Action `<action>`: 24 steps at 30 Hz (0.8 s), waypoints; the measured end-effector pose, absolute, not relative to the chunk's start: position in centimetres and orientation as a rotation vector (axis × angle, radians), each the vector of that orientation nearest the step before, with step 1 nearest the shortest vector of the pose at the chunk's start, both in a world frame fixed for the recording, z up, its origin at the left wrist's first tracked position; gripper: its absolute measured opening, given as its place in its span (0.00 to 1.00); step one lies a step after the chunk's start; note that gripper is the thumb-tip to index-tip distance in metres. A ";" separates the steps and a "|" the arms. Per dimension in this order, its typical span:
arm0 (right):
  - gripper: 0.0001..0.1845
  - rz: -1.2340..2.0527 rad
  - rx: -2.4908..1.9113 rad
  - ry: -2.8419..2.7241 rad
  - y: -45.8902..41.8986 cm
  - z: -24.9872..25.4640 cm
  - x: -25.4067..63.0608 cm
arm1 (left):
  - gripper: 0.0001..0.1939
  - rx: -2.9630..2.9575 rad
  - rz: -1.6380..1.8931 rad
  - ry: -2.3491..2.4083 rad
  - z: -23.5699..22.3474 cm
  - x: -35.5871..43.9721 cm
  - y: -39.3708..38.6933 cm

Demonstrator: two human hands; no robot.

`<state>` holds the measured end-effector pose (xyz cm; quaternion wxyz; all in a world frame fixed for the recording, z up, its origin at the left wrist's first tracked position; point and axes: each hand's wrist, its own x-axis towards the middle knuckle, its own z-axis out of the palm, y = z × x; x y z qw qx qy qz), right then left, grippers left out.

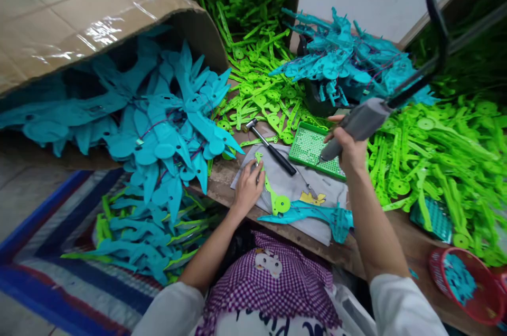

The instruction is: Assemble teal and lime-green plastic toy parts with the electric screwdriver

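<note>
My right hand (351, 148) is wrapped round a grey electric screwdriver (358, 123), whose tip points down over a green perforated tray (311, 140) with small bits in it. On a grey cloth (291, 180), the fingers of my left hand (250, 180) are closed on a lime-green plastic part (273, 193) with a round disc at its near end. A turquoise plastic piece (303, 213) lies across the cloth's near edge. Between my hands rests a hammer (273, 148) with a black handle. A thin metal tool (311, 188) lies near the yellow print on the cloth.
A cardboard box (99, 14) spills turquoise parts (158, 119) at left. Lime-green parts (443, 151) are heaped at right and behind. More turquoise parts (344, 56) fill a black bin (317, 98). A red basket (439, 272) stands front right. A black hook (433, 8) hangs above the screwdriver.
</note>
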<state>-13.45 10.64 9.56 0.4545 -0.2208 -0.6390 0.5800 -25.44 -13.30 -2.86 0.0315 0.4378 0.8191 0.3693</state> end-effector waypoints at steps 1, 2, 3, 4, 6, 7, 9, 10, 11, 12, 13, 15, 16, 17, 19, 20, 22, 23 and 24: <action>0.17 1.474 -0.540 -1.550 10.8 9.1 -14.7 | 0.20 1.345 1.141 2.528 -2.9 -25.5 -13.3; 0.18 1.507 -0.544 -1.514 10.8 8.7 -15.8 | 0.20 1.342 1.138 2.534 -2.9 -25.5 -13.3; 0.18 1.519 -0.555 -1.470 10.8 8.3 -16.8 | 0.20 1.340 1.130 2.540 -2.9 -25.5 -13.3; 0.18 1.513 -0.570 -1.423 10.8 7.8 -17.7 | 0.20 1.339 1.113 2.544 -2.9 -25.5 -13.3; 0.18 1.492 -0.587 -1.349 10.9 7.0 -18.9 | 0.20 1.343 1.074 2.557 -2.9 -25.5 -13.3; 0.17 1.486 -0.586 -1.328 11.0 6.6 -19.3 | 0.20 1.344 1.058 2.566 -2.9 -25.5 -13.3; 0.18 1.479 -0.575 -1.309 11.2 5.9 -19.7 | 0.20 1.340 1.041 2.583 -3.0 -25.5 -13.3; 0.18 1.476 -0.570 -1.307 11.3 5.6 -19.8 | 0.20 1.337 1.037 2.591 -3.0 -25.5 -13.2; 0.19 1.470 -0.567 -1.307 11.5 5.4 -19.8 | 0.19 1.334 1.035 2.597 -3.0 -25.5 -13.2; 0.19 1.460 -0.569 -1.307 11.6 5.3 -19.8 | 0.19 1.332 1.031 2.599 -3.0 -25.5 -13.2; 0.20 1.447 -0.576 -1.308 11.7 5.2 -19.8 | 0.19 1.332 1.029 2.601 -2.9 -25.5 -13.2; 0.21 1.430 -0.600 -1.320 11.8 5.1 -19.8 | 0.19 1.329 1.025 2.600 -2.9 -25.5 -13.2; 0.22 1.430 -0.612 -1.332 11.8 5.0 -19.8 | 0.20 1.328 1.023 2.598 -2.8 -25.5 -13.2; 0.22 1.434 -0.620 -1.343 11.7 5.0 -19.8 | 0.20 1.327 1.019 2.595 -2.8 -25.5 -13.2; 0.22 1.445 -0.622 -1.355 11.6 5.0 -19.8 | 0.20 1.326 1.011 2.593 -2.7 -25.5 -13.2; 0.22 1.450 -0.619 -1.358 11.6 5.0 -19.8 | 0.20 1.327 1.006 2.594 -2.7 -25.5 -13.2; 0.22 1.455 -0.608 -1.364 11.5 5.0 -19.8 | 0.20 1.328 1.000 2.599 -2.7 -25.5 -13.2; 0.21 1.457 -0.601 -1.364 11.5 5.0 -19.8 | 0.20 1.328 0.998 2.602 -2.7 -25.5 -13.2; 0.22 1.457 -0.596 -1.362 11.5 5.1 -19.7 | 0.20 1.327 0.995 2.602 -2.7 -25.6 -13.2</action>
